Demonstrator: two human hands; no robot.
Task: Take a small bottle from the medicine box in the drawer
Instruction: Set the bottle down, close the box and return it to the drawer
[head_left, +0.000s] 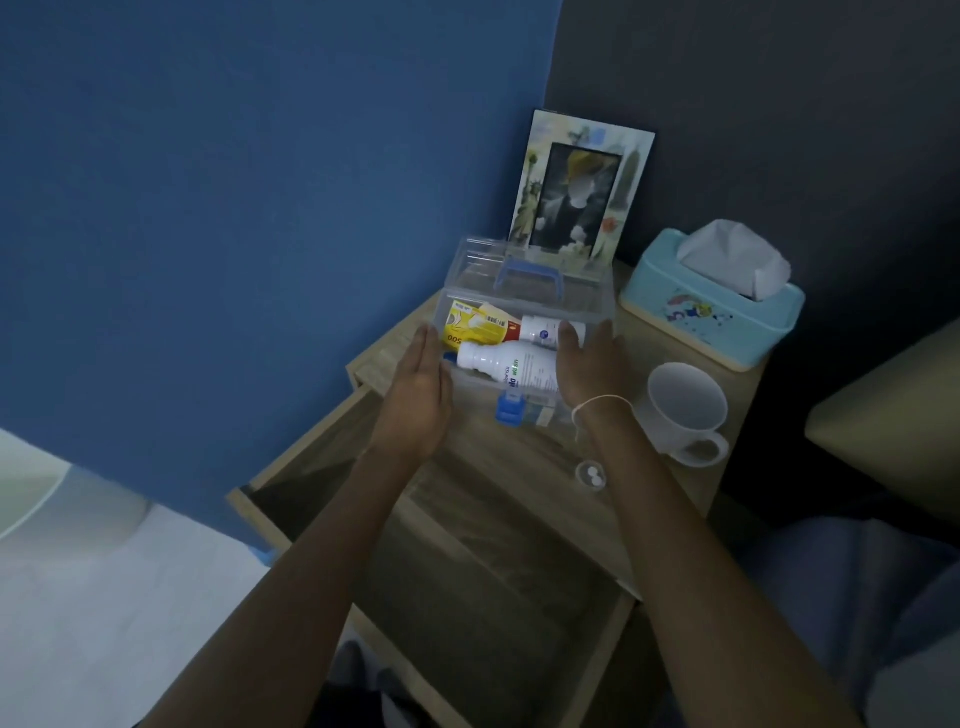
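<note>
Both forearms are stretched over the open drawer. On the table, the clear box is flanked by the left hand and right hand, fingers extended, gripping nothing. Between them a white bottle lies inside, cap leftward, beside a yellow packet.

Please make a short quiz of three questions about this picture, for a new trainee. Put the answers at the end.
1. True or false: the lid of the medicine box is open.
2. What stands right of the box, in front of the tissue box? A) a white cup B) a lamp C) a book
3. Fill in: the left hand and the right hand are at the two ___ of the box.

Key
1. True; the lid stands up, and a large white bottle lies inside.
2. A, the white cup.
3. sides
</note>
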